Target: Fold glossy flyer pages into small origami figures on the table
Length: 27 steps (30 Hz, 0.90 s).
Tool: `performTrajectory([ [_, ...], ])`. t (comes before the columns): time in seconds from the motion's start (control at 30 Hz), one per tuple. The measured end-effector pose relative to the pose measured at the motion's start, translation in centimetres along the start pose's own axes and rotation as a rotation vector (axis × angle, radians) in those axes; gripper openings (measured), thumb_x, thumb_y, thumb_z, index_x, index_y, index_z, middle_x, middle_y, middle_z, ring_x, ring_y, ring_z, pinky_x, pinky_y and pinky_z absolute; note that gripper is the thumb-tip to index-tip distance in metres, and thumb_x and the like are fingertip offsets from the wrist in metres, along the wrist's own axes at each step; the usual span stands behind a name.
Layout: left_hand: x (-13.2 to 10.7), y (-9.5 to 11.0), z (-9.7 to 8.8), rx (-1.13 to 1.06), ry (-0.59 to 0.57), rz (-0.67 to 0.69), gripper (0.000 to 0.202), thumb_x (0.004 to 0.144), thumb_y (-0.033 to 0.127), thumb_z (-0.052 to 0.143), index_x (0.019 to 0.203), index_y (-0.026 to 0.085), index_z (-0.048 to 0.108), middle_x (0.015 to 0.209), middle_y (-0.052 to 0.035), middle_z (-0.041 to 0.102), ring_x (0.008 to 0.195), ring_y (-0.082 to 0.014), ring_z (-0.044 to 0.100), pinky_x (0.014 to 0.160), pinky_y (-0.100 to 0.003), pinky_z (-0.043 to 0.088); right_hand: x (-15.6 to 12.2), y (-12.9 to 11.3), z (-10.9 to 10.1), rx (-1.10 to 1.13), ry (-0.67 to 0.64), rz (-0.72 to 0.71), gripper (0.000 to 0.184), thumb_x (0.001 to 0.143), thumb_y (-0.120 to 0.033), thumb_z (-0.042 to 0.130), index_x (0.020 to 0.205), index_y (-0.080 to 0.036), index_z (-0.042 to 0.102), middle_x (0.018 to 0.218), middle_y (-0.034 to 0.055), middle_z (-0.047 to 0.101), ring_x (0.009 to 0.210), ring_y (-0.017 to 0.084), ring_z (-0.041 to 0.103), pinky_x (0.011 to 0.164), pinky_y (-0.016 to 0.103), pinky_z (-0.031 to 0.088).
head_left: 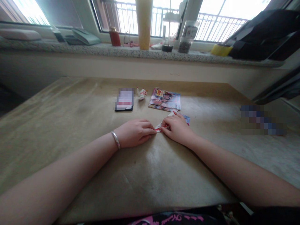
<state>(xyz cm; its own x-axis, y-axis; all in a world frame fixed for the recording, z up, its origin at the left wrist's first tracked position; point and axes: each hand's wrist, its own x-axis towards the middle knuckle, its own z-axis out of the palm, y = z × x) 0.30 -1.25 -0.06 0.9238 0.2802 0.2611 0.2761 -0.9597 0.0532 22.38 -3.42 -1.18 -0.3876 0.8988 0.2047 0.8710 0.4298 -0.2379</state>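
Paper [159,127], folded and slanted, white with red marks, on the table [140,178] just nearside of the leaflet stack [165,99]; cannot tell whether its far tip touches the stack. Bluish printed part [187,119] shows past the right hand, nearside and a little right of the stack.

Right hand [177,126]: directly nearside of the stack, fingers curled, thumb and fingers closed on the paper. Left hand [134,132]: nearside and left of the stack, fingers together, tips on the paper's left end. Cannot tell whether it pinches or only presses; thumb partly hidden. Silver bracelet [115,139] at left wrist.

Stack itself: glossy colour prints, edges slightly fanned, yellow label with red figures on top. Crumpled wrapper [141,93], white with red print, just left of the stack. Phone [125,99], screen lit but blurred out, farther left of the stack, past the wrapper. Long bluish item [262,120], also blurred, well right of the stack, near the table's edge.

Speckled sill [89,47] beyond the stack, under the windows. On it: red bottle [114,37] left of the stack's line; tall yellowish cylinder [143,25] nearer that line; clear jar [187,37], dark contents, slightly right; yellow roll [221,50] and black bag [262,34] farther right.
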Motion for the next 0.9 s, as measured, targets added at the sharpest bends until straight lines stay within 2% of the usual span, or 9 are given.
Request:
performTrajectory([
  [0.5, 0.3, 0.1, -0.1, 0.078, -0.031, 0.032, 0.026, 0.093, 0.020, 0.042, 0.109, 0.016, 0.063, 0.097, -0.0079, 0.066, 0.090, -0.0186, 0.058, 0.081, -0.031, 0.050, 0.0, 0.0, 0.1, 0.012, -0.004, 0.003, 0.013, 0.082, -0.032, 0.061, 0.077, -0.020, 0.062, 0.084, 0.0037, 0.069, 0.086, 0.021, 0.059, 0.084, 0.037, 0.033],
  [0.9, -0.1, -0.1, -1.1, -0.031, -0.051, -0.010, 0.028, 0.087, 0.013, 0.045, 0.105, 0.018, 0.065, 0.104, -0.0055, 0.069, 0.095, -0.0179, 0.060, 0.084, -0.030, 0.051, -0.1, 0.1, 0.1, 0.036, 0.008, 0.001, 0.014, 0.082, -0.032, 0.058, 0.075, -0.020, 0.062, 0.084, 0.0029, 0.070, 0.084, 0.021, 0.058, 0.083, 0.036, 0.032],
])
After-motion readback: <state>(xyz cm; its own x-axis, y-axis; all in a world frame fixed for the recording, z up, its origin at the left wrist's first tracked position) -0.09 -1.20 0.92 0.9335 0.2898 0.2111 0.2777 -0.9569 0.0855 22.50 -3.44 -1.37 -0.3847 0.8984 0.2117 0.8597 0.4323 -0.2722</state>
